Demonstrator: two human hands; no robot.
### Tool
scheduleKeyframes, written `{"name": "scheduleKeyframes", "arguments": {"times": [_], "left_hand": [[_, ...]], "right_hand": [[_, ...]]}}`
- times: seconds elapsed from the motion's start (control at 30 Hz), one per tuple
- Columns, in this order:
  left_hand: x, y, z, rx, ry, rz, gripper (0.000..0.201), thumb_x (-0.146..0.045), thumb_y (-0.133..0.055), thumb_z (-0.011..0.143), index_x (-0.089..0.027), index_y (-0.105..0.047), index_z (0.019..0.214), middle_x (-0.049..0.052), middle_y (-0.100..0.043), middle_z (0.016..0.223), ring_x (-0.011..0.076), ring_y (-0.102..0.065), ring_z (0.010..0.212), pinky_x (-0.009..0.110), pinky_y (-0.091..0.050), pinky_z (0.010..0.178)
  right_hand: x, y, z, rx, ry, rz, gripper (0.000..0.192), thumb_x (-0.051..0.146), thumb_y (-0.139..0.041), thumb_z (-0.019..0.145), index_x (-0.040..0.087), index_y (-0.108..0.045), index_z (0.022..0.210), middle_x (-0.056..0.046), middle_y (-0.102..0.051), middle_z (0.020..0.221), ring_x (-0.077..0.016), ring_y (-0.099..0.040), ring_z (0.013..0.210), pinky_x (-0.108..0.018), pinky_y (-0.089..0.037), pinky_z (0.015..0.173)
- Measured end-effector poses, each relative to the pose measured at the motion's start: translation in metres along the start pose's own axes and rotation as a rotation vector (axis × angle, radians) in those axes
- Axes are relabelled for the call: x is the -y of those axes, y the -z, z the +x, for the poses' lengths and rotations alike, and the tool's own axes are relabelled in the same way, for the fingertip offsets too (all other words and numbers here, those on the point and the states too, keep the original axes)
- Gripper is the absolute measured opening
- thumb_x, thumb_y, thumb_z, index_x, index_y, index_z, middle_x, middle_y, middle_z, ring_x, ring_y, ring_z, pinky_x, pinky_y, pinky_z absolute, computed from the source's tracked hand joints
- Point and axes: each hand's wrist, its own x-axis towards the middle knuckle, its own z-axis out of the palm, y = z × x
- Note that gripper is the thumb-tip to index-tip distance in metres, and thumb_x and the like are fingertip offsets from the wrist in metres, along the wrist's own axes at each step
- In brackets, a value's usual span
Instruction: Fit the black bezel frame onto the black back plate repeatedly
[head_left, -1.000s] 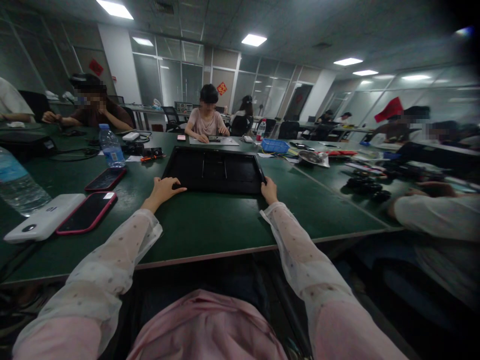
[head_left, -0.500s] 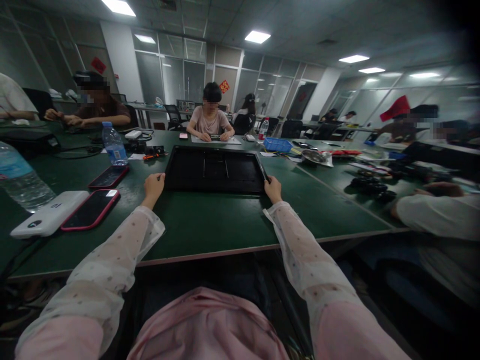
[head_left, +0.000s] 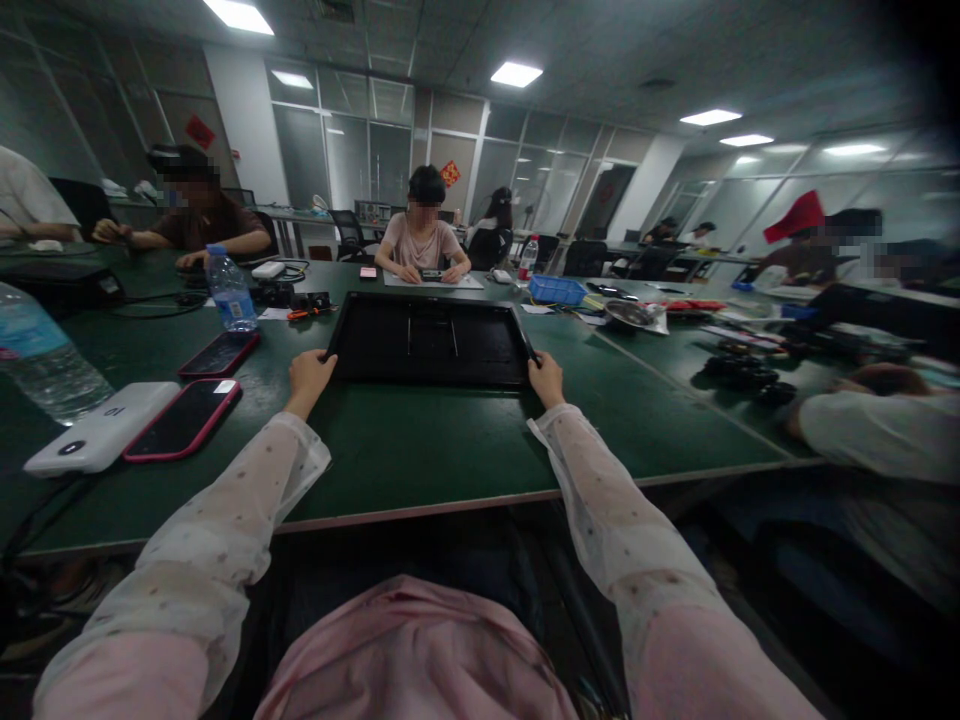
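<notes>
Now the left hand [head_left: 309, 375] grips the black tray's [head_left: 431, 342] corner, off its face; right hand [head_left: 546, 378] seemingly unchanged.

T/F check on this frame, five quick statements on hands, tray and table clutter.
1. Both hands, left hand and right hand, grip the black tray: true.
2. The tray hangs in the air: false, it lies on the green table.
3. Two phones lie left of the tray: true.
4. The water bottle lies on its side: false, it stands upright.
5. The blue basket sits inside the tray: false, it sits beyond it.
</notes>
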Motion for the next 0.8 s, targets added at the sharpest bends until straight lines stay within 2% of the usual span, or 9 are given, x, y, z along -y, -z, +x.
{"name": "scheduleKeyframes", "arguments": {"times": [0.23, 0.43, 0.63, 0.8], "left_hand": [[-0.0038, 0.0033, -0.0019, 0.018, -0.005, 0.014, 0.052, -0.04, -0.058, 0.102, -0.008, -0.073, 0.141, 0.02, -0.074, 0.135, 0.0362, -0.068, 0.127, 0.044, -0.051, 0.108], [-0.0025, 0.0006, -0.0027, -0.007, -0.038, 0.065, 0.048, -0.041, -0.053, 0.104, -0.013, -0.076, 0.136, 0.02, -0.076, 0.13, 0.0394, -0.069, 0.122, 0.048, -0.052, 0.104], [-0.0006, -0.0029, -0.002, -0.006, -0.007, 0.047, 0.047, -0.039, -0.053, 0.104, -0.014, -0.075, 0.137, 0.022, -0.075, 0.129, 0.0399, -0.069, 0.123, 0.05, -0.052, 0.104], [-0.0002, -0.0025, -0.0014, 0.012, -0.022, 0.046, 0.047, -0.037, -0.053, 0.104, -0.011, -0.073, 0.138, 0.021, -0.073, 0.135, 0.0389, -0.067, 0.127, 0.047, -0.051, 0.107]], "right_hand": [[-0.0017, -0.0007, -0.0008, 0.032, -0.009, -0.035, 0.048, 0.025, -0.051, 0.097, 0.011, -0.067, 0.14, -0.022, -0.073, 0.136, -0.0342, -0.069, 0.126, -0.05, -0.049, 0.114], [-0.0013, 0.0002, -0.0017, 0.022, 0.004, -0.05, 0.045, 0.026, -0.052, 0.098, 0.014, -0.069, 0.137, -0.02, -0.075, 0.132, -0.0346, -0.069, 0.124, -0.052, -0.05, 0.113], [0.0014, 0.0013, -0.0047, 0.01, -0.002, -0.04, 0.043, 0.028, -0.053, 0.098, 0.016, -0.071, 0.135, -0.019, -0.078, 0.124, -0.0342, -0.07, 0.121, -0.05, -0.052, 0.109], [0.0, 0.0013, -0.0027, 0.044, 0.019, -0.053, 0.045, 0.027, -0.053, 0.097, 0.014, -0.069, 0.138, -0.02, -0.076, 0.129, -0.0345, -0.07, 0.122, -0.051, -0.051, 0.111]]}}
